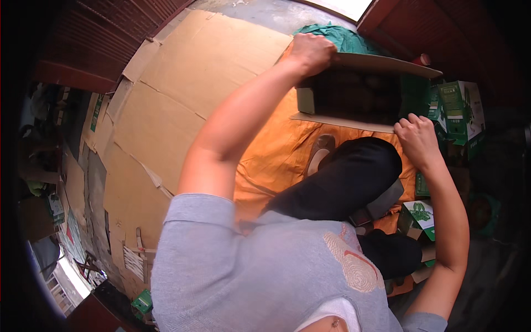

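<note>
In front of my knees stands a cardboard carton with its top flaps folded outward. Its inside is in deep shadow; some dim rounded shapes show there, but I cannot make out what they are. My left hand is closed on the carton's far flap at the left end. At the near right corner, my right hand has its fingers curled over the edge of the near flap. Both fingertips and thumbs are partly hidden by the knuckles and the cardboard.
An orange sheet lies under the carton and my legs. Flattened cardboard covers the floor to the left. Green printed boxes stand at the right, another box nearer me. Green sheeting is bunched behind the carton.
</note>
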Demonstrator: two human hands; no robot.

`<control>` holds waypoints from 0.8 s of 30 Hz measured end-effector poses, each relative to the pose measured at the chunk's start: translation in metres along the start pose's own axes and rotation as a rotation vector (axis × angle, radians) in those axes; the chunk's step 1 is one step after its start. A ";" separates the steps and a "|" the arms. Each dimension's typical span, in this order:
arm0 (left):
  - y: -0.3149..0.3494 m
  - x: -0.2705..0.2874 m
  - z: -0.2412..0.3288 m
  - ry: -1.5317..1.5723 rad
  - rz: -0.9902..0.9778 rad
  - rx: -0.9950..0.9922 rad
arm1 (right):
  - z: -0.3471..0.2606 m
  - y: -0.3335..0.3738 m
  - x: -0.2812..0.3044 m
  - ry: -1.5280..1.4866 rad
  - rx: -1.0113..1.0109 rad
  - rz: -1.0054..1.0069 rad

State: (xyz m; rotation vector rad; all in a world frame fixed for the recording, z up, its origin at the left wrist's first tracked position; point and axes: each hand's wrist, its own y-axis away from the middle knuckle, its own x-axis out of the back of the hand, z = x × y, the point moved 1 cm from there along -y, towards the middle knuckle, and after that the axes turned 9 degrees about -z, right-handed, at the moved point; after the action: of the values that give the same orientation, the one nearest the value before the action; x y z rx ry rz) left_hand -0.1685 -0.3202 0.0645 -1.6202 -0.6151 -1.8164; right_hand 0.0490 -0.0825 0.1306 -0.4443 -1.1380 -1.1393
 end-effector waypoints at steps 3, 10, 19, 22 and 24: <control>0.076 0.010 -0.065 -0.195 -0.137 0.109 | -0.056 -0.052 0.006 -0.121 0.082 0.086; 0.181 0.053 -0.173 -0.478 -0.447 0.090 | -0.224 -0.141 0.008 -0.607 0.315 0.241; 0.364 0.033 -0.289 -0.537 -0.670 0.133 | -0.298 -0.099 0.054 -1.038 0.698 0.125; 0.463 0.010 -0.342 -0.515 -0.631 0.280 | -0.218 -0.048 0.038 -1.046 0.415 0.450; 0.508 0.010 -0.360 -0.376 -0.563 0.375 | -0.169 -0.008 0.025 -0.998 0.169 0.467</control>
State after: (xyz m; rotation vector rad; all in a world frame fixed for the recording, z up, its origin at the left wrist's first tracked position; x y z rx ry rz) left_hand -0.0584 -0.9292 -0.0061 -1.6316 -1.6124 -1.6132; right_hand 0.1227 -0.2287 0.0811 -1.1455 -1.8316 -0.3607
